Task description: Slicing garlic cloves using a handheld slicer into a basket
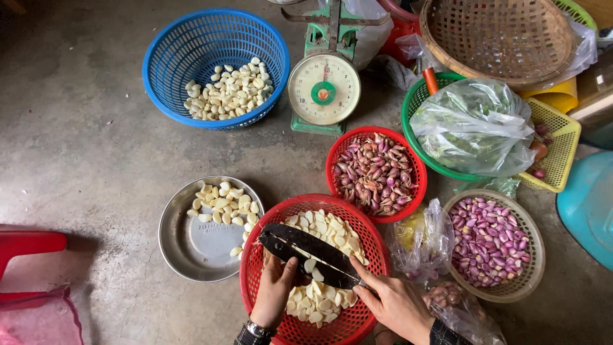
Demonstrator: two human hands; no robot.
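Hands work over the red basket of garlic slices: left hand pinches a clove on the slicer, right hand grips its handle end.

Counting containers on the floor

I'm seeing two red baskets, one blue basket, one steel plate, one green scale, and two hands.

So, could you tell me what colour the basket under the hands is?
Red basket, seen clearly in the head view.
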